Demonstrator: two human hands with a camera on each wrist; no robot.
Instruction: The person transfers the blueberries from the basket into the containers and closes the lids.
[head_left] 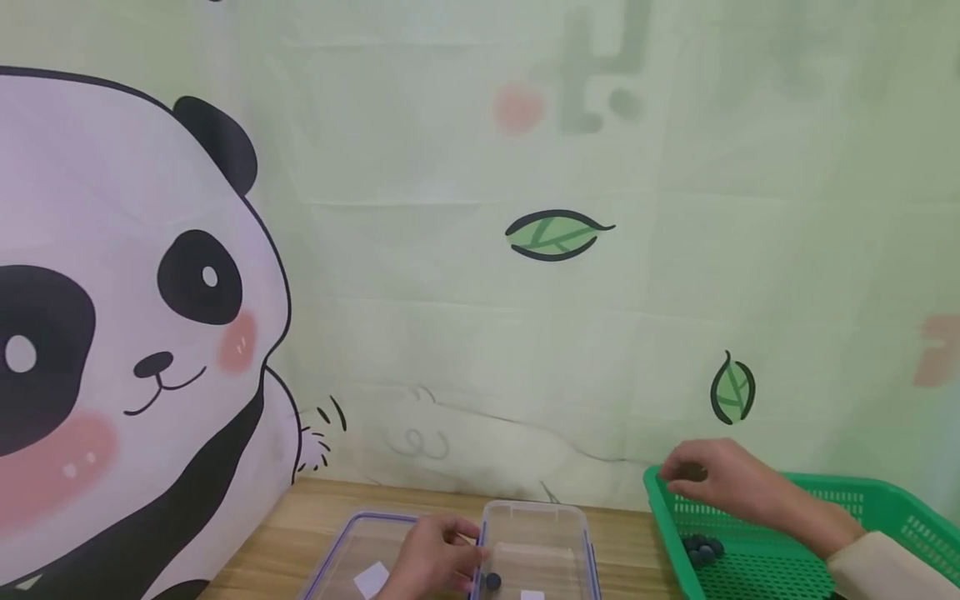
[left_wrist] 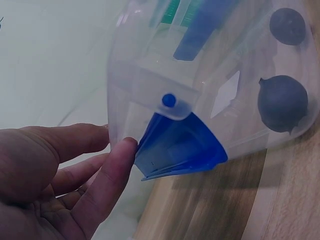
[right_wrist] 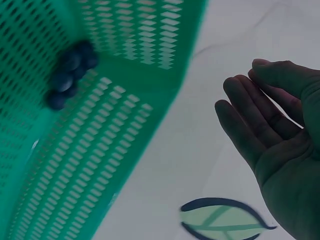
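Here, clear box (head_left: 536,527), long axis running forward, left hand (head_left: 433,558) holding it.

A pale green backdrop (head_left: 420,125) rises at the far side of a wooden table (head_left: 630,550). A large printed panda (head_left: 127,192) fills its left; a printed leaf (head_left: 555,237) sits farther right, below a pink spot (head_left: 519,108).

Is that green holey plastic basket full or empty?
Neither, from what shows: a small cluster of dark blue, round berries lies in the green, perforated plastic basket, with bare floor beside it. Part of the basket is hidden.
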